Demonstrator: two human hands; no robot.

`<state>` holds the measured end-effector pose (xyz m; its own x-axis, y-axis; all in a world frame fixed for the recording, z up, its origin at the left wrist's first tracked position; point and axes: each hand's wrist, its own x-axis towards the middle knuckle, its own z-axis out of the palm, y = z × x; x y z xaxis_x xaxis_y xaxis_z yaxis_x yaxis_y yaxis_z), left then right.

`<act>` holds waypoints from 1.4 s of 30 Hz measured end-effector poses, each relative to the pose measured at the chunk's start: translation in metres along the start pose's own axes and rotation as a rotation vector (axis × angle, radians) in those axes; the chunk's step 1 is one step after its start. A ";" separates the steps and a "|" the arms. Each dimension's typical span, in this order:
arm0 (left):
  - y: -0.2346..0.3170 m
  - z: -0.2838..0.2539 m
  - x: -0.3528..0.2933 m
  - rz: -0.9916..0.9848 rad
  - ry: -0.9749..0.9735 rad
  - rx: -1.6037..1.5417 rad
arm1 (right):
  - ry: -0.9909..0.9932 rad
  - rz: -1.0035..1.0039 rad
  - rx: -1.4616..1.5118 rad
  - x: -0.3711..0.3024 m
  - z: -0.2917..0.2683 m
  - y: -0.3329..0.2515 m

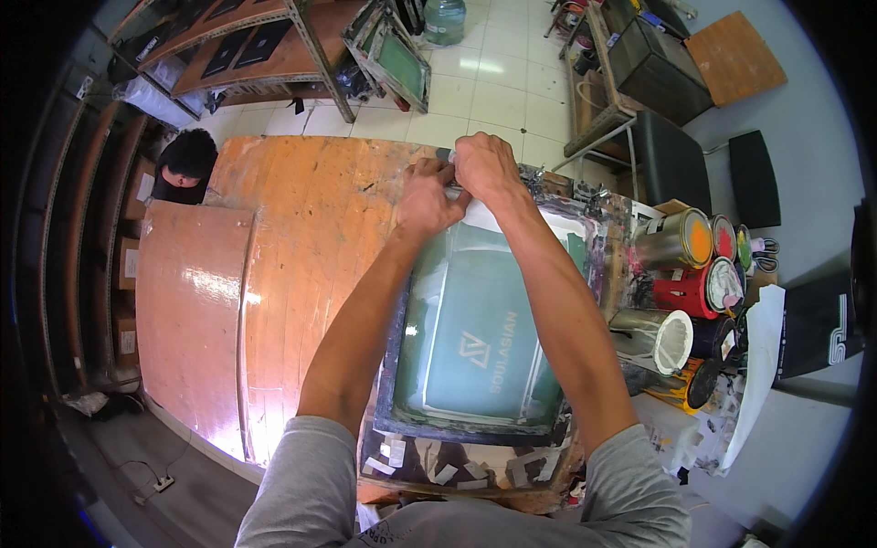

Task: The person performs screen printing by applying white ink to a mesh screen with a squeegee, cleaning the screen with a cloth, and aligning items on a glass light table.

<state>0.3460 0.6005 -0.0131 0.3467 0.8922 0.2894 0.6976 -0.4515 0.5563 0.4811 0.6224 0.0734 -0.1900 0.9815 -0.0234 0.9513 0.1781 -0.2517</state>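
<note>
While paint cans (pixel 674 239) crowd the right, left hand (pixel 427 199) and right hand (pixel 487 170) curl their fingers inward, can't tell on what! Dark-framed green screen (pixel 470 279), pale emblem (pixel 474 350).

The left hand (pixel 427 196) and the right hand (pixel 486 169) are close together at the far end of a green framed screen (pixel 457 292) with a pale emblem (pixel 477 349) — whether they hold anything is hard to tell. An orange-brown tabletop (pixel 311 228) spreads leftward, another person (pixel 187 164) near its far corner; paint cans (pixel 671 239) crowd the right.

Green screen (pixel 457 301), grey sleeves (pixel 301 475), orange table (pixel 311 219)
</note>
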 end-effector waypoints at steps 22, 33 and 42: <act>0.021 -0.008 0.001 -0.082 0.104 -0.016 | -0.122 -0.077 -0.172 -0.054 -0.047 0.103; 0.031 -0.027 -0.054 -0.279 0.262 -0.411 | 0.066 0.217 0.020 -0.061 -0.054 0.084; 0.102 -0.091 -0.241 -0.248 0.146 -0.268 | 0.099 0.350 0.165 -0.083 -0.070 0.087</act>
<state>0.2761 0.3388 0.0448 0.0817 0.9726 0.2175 0.5537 -0.2258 0.8016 0.5968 0.5614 0.1207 0.1703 0.9844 -0.0439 0.9011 -0.1736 -0.3973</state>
